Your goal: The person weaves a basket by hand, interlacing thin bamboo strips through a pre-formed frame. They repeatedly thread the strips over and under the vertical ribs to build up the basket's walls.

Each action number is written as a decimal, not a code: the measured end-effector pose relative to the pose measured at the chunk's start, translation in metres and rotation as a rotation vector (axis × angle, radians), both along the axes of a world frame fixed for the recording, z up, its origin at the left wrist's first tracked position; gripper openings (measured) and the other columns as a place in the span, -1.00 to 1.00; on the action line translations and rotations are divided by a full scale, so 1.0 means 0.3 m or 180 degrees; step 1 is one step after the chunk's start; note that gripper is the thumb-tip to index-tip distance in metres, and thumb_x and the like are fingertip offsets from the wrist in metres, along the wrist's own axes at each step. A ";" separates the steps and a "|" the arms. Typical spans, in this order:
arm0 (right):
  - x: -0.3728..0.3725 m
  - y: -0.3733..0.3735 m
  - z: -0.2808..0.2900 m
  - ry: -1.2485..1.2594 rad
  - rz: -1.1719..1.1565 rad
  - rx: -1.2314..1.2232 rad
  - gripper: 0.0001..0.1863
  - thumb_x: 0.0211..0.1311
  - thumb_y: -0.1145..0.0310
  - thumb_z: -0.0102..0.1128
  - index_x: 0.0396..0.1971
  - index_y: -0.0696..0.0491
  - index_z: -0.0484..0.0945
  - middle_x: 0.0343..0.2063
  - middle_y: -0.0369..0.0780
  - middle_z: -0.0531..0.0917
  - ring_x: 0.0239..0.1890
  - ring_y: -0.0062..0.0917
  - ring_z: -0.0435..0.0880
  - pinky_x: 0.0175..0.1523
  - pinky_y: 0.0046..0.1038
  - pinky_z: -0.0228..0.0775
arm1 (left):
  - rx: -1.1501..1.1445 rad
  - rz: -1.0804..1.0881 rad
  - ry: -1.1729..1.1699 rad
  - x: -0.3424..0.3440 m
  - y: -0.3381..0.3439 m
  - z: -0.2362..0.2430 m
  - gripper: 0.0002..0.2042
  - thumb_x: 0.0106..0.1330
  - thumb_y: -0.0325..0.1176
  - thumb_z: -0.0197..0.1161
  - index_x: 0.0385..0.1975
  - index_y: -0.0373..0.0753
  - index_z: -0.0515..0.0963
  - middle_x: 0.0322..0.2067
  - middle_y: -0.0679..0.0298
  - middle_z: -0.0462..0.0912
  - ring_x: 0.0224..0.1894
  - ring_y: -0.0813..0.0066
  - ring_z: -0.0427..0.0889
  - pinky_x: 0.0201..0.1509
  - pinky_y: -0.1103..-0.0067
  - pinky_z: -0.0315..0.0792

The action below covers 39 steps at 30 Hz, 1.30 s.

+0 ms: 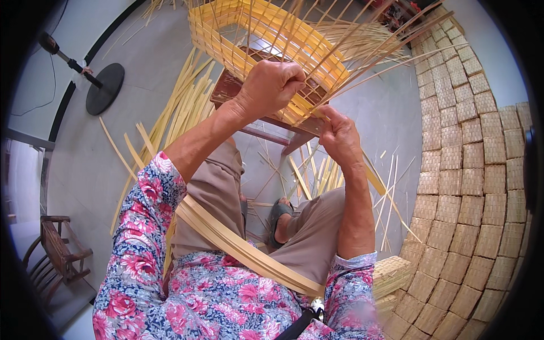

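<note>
A half-woven yellow bamboo basket with long upright stakes rests on a low red-brown wooden stool in front of me. My left hand is closed at the basket's near side, fingertips curled among the stakes; what exactly it grips is hidden. My right hand pinches at the basket's lower right corner, where thin strips meet. A bundle of long flat strips lies across my lap, beneath both forearms.
Loose strips spread over the grey floor. Stacked small woven pieces line the right side. A black round-based stand is at the upper left, a small wooden chair at the lower left. A pile of strips lies behind the basket.
</note>
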State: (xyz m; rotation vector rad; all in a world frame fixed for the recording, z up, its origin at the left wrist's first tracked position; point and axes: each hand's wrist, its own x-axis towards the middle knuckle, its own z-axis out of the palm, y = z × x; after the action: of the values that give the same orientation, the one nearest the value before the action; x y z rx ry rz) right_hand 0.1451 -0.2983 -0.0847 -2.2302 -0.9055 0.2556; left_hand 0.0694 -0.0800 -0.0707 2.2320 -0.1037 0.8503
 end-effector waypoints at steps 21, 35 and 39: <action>-0.054 0.015 0.041 -0.0625 0.0321 0.0019 -0.79 0.27 0.43 0.16 -0.13 -0.15 0.59 -0.43 -0.09 0.71 -0.33 -0.06 0.70 -0.29 -0.10 0.47 | 0.1332 -0.0895 0.0866 -0.011 -0.013 0.004 -0.95 0.22 -0.47 0.27 -0.36 -0.28 0.58 -0.40 0.09 0.67 -0.24 0.05 0.71 -0.16 0.25 0.57; 0.023 0.038 0.017 -0.1864 0.0554 0.0013 -0.49 0.16 -0.19 0.24 -0.58 0.00 0.51 -0.64 -0.21 0.61 -0.51 -0.25 0.67 -0.38 -0.21 0.45 | 0.1305 -0.1818 0.0834 -0.083 0.034 0.071 -0.81 0.12 -0.57 0.33 -0.26 -0.27 0.63 -0.34 0.15 0.68 -0.37 0.07 0.67 -0.32 0.37 0.56; 0.048 0.077 0.015 -0.1767 0.0870 0.0200 -0.47 0.18 -0.23 0.20 -0.58 -0.01 0.58 -0.64 -0.19 0.64 -0.49 -0.24 0.70 -0.40 -0.24 0.46 | 0.1421 -0.1906 0.0718 -0.081 0.060 0.074 -0.76 0.06 -0.61 0.31 -0.24 -0.27 0.66 -0.32 0.18 0.72 -0.35 0.13 0.72 -0.30 0.42 0.62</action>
State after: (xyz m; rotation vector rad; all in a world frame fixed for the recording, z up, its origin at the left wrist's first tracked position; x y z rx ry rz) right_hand 0.1595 -0.2753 -0.0803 -2.1465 -1.4908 -0.2847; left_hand 0.0452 -0.0620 -0.0486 2.4700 -0.8778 0.2576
